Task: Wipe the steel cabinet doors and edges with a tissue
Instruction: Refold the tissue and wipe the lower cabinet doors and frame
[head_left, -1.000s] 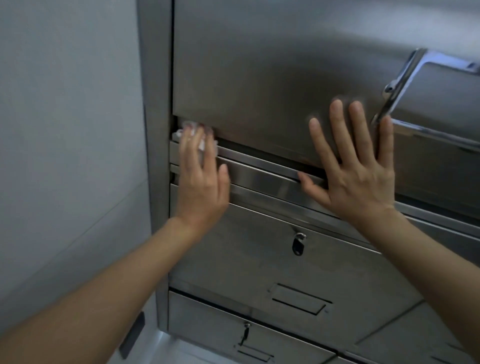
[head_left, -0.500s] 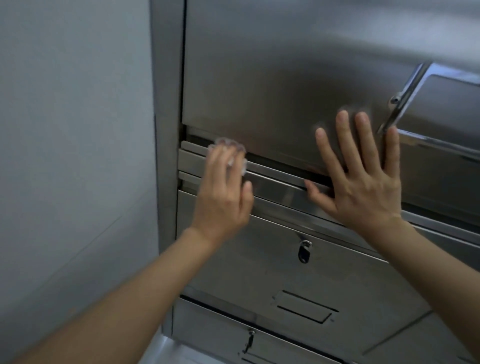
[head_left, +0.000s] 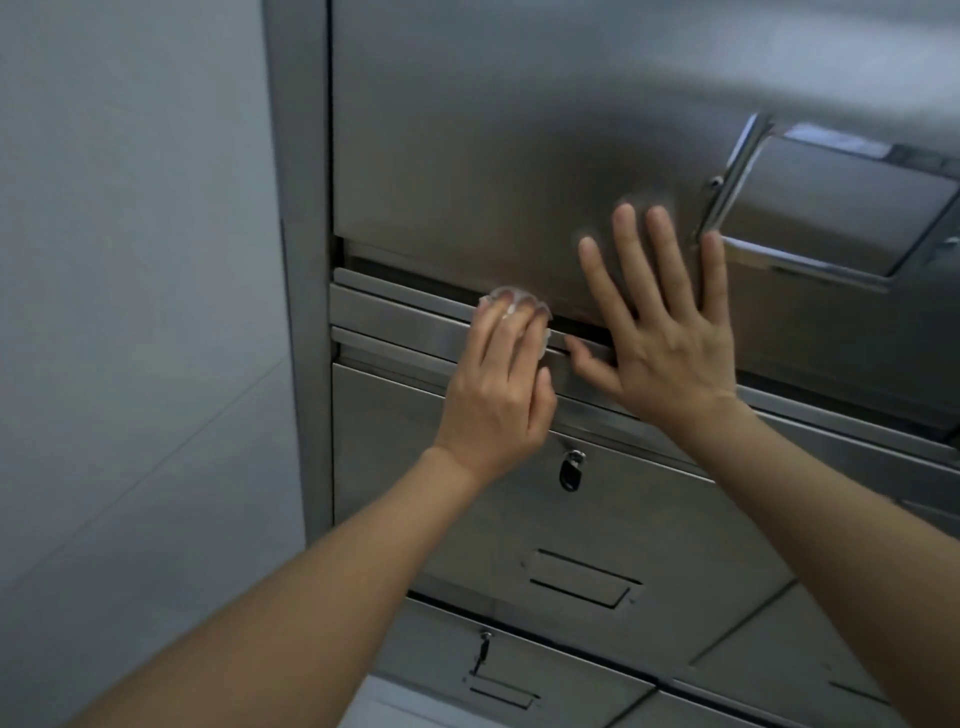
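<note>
The steel cabinet fills the view, and its large upper door (head_left: 493, 156) stands slightly out from the frame. Below the door runs a horizontal steel edge (head_left: 395, 312). My left hand (head_left: 498, 400) presses a small crumpled white tissue (head_left: 506, 310) onto this edge with nearly straight fingers, and most of the tissue is hidden under the fingertips. My right hand (head_left: 670, 353) lies flat with spread fingers on the lower part of the upper door, its thumb at the door's bottom rim, just right of my left hand.
A chrome handle (head_left: 727, 182) sticks out of the upper door at the right. Below the edge is a door with a key in its lock (head_left: 571, 470), with more locked doors (head_left: 483, 654) beneath. A grey wall (head_left: 130, 312) adjoins the cabinet's left post (head_left: 298, 260).
My left hand has slid the tissue to the right along the steel edge, from the left corner to beside my right thumb. My right hand stays flat on the door.
</note>
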